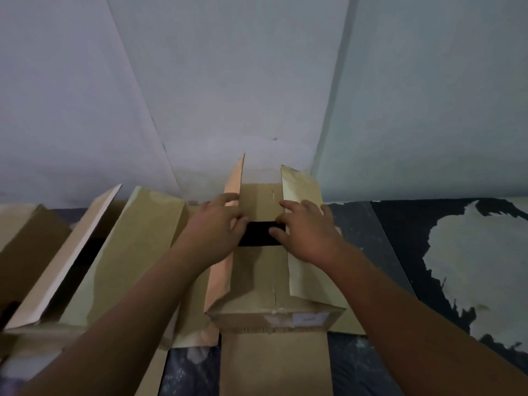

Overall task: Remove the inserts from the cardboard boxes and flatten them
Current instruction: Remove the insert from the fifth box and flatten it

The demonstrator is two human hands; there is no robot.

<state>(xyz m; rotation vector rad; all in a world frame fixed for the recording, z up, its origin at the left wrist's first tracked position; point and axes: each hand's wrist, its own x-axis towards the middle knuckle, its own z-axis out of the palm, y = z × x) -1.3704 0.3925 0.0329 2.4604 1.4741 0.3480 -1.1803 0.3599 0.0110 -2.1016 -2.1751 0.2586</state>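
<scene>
Two hands on the opened brown cardboard box at the wall edge of the dark patchy floor: left hand apparently hooks an inner flap, right hand flat-fingered. Insert unremoved, box unflattened.

Dim, flat indoor light with a cool grey cast covers the wall, and its source is out of view. There is no glare. The opening of the cardboard box reads as solid black between the left hand and the right hand. Shadows are soft and weak. The wide lens bows the wall's lines and stretches the forearms towards the lower corners. Detail is smeared throughout, and the boxes at the left edge are blurred most
</scene>
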